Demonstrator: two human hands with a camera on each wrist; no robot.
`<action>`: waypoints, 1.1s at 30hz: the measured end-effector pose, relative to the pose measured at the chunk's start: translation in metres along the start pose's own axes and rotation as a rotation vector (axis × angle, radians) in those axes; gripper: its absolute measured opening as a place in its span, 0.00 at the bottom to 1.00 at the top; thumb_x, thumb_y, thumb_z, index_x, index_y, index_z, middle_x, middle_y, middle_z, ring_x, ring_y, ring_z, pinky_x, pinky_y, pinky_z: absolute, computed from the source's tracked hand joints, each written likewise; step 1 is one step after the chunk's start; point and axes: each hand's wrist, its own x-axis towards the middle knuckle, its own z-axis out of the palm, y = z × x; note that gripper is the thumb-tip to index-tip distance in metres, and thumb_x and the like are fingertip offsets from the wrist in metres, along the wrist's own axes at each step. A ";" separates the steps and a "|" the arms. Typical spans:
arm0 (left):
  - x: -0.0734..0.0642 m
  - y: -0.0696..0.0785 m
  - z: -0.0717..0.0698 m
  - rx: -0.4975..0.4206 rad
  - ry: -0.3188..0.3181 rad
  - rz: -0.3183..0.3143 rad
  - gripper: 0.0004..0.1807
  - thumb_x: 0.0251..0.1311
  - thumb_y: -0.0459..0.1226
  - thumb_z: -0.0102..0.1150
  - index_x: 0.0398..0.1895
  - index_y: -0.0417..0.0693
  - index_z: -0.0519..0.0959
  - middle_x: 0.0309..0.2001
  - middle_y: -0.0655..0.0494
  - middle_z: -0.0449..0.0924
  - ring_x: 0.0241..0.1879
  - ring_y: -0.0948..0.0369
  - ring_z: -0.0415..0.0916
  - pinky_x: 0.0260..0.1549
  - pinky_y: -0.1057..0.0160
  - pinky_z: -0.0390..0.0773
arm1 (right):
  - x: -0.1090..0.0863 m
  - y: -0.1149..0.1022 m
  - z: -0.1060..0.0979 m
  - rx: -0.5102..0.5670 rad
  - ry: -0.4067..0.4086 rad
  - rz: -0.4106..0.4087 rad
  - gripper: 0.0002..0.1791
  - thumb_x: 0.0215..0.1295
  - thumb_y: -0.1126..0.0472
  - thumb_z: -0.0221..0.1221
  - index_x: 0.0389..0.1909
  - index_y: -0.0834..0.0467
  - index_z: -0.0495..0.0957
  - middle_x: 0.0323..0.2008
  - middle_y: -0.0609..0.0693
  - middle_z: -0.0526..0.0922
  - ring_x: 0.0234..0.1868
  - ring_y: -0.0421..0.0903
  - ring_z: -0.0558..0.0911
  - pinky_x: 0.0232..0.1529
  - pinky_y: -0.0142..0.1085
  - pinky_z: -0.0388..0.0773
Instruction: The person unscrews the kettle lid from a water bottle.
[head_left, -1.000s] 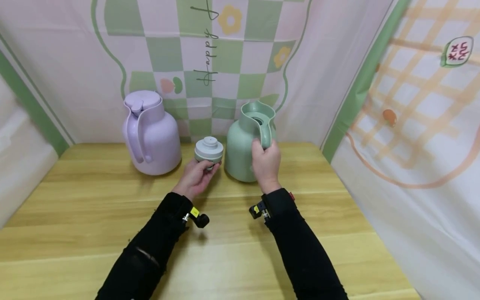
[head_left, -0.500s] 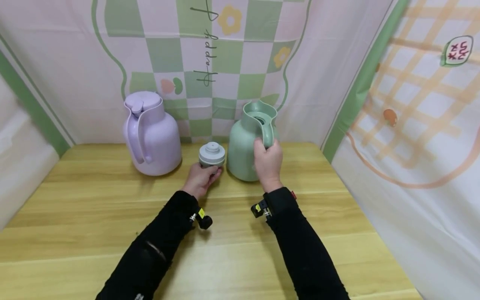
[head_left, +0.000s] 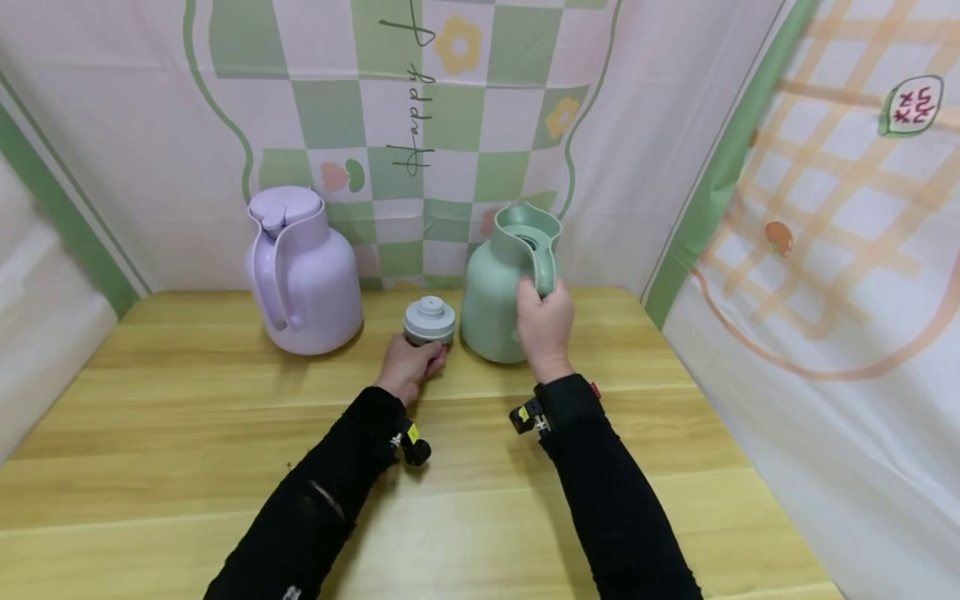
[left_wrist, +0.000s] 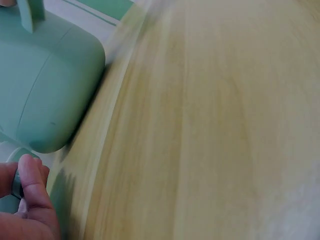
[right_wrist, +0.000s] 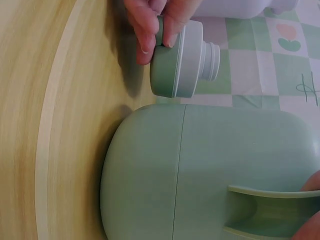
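Note:
My left hand [head_left: 408,367] pinches a jug lid [head_left: 430,318] at its edge, between the two jugs. The lid is upside down, its grey stepped stopper facing up and its green cap [right_wrist: 164,70] facing the table. In the right wrist view it is close over the wood, with thumb and fingers on a small tab. Beside it stands a green vacuum jug [head_left: 491,304], upright, its mouth uncovered and a dark round opening inside the collar. My right hand [head_left: 545,329] grips the jug's handle [right_wrist: 270,215]; the jug's base is at the table.
A lilac vacuum jug [head_left: 318,287] with its lid on stands at the back left, handle towards me. The wooden table [head_left: 465,500] ends at a checked cloth backdrop [head_left: 450,108] close behind both jugs. A patterned curtain [head_left: 840,317] hangs on the right.
My left hand has moved the lid down towards the table and slightly right. The green jug and my right hand have shifted a little to the right. The lilac jug stays put.

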 end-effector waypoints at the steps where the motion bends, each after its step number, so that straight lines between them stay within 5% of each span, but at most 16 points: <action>1: 0.000 -0.001 0.001 0.006 0.001 0.000 0.25 0.65 0.22 0.59 0.66 0.31 0.69 0.41 0.45 0.80 0.33 0.62 0.83 0.32 0.72 0.84 | 0.001 0.001 -0.001 0.002 0.000 -0.001 0.20 0.69 0.56 0.55 0.19 0.50 0.57 0.13 0.44 0.58 0.16 0.46 0.62 0.25 0.37 0.61; 14: -0.002 -0.006 0.010 0.061 0.012 0.021 0.22 0.65 0.22 0.59 0.62 0.31 0.71 0.34 0.47 0.82 0.30 0.62 0.83 0.30 0.71 0.83 | 0.007 0.005 -0.012 0.000 0.011 0.003 0.21 0.68 0.55 0.54 0.18 0.49 0.56 0.11 0.43 0.62 0.13 0.45 0.68 0.21 0.36 0.64; 22: -0.005 -0.008 0.016 0.118 0.019 0.048 0.23 0.65 0.22 0.59 0.63 0.33 0.71 0.39 0.43 0.82 0.34 0.59 0.83 0.32 0.70 0.84 | 0.010 0.007 -0.016 -0.013 0.011 0.002 0.21 0.69 0.56 0.54 0.18 0.49 0.57 0.10 0.42 0.62 0.12 0.43 0.69 0.19 0.35 0.65; 33: -0.004 -0.009 0.020 0.214 0.033 0.066 0.18 0.62 0.22 0.58 0.56 0.33 0.74 0.34 0.44 0.83 0.24 0.62 0.80 0.26 0.69 0.81 | 0.011 0.008 -0.017 0.004 0.024 -0.010 0.21 0.67 0.58 0.54 0.17 0.49 0.57 0.10 0.43 0.61 0.12 0.44 0.67 0.19 0.35 0.62</action>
